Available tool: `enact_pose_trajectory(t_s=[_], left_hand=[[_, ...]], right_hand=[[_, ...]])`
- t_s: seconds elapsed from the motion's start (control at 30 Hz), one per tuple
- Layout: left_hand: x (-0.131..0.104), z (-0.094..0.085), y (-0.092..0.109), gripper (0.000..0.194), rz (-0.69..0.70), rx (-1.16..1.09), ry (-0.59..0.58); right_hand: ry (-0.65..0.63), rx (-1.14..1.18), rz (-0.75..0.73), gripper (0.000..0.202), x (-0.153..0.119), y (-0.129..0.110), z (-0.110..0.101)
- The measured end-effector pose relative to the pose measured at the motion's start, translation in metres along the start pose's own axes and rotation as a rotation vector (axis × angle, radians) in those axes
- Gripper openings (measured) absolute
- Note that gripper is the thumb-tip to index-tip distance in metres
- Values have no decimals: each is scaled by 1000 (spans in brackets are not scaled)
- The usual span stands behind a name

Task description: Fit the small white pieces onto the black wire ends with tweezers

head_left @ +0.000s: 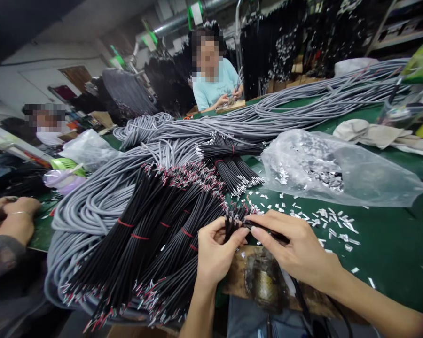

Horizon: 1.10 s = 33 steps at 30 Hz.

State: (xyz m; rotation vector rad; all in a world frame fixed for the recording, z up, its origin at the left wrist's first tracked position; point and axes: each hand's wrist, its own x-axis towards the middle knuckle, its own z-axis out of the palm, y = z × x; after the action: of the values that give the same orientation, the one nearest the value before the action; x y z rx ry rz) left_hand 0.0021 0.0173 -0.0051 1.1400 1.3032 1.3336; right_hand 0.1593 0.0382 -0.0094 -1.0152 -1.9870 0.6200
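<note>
My left hand (215, 256) is closed around a small bunch of short black cables (231, 227), their stripped ends pointing up. Right beside it, my right hand (298, 241) pinches at the tip of a slim black cable (277, 233) that runs back under the palm. The fingertips of both hands nearly meet. Below them sits a dark, worn metal fixture (264, 281) on a wooden board (234, 277). Tied bundles of black cables (127, 244) with red and white wire ends lie to the left of my left hand.
Long grey cables (91, 188) sweep across the green table (384, 239). A clear plastic bag (373, 173) of silvery bits lies behind my right hand, with loose foil scraps (333, 218) nearby. One person (215, 84) sits opposite; another's hands (21, 211) are at the left.
</note>
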Motion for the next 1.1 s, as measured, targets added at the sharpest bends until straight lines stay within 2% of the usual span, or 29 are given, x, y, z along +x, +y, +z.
enact_pose_trajectory(t_s=[0.2,0.53,0.8,0.9,1.0,1.1], left_hand=[[0,1,-1,16,-1,41,85],[1,2,-1,17,72,99,92],[-3,-1,-2,13,-20,44,-69],[-3,0,-1,13,15,71,-81],[-3,1,0,14,54,132,-87],[-2,3,0,12,7,114,-77]], right_hand=[[14,38,-30,22,2,-1,1],[30,40,-53,20,0,-1,-1],[39,53,-28,18,3,-1,-5],[77,105,28,17,5,-2,-6],[53,209,71,14,5,-4,-4],[28,269,74,16,4,-4,-3]])
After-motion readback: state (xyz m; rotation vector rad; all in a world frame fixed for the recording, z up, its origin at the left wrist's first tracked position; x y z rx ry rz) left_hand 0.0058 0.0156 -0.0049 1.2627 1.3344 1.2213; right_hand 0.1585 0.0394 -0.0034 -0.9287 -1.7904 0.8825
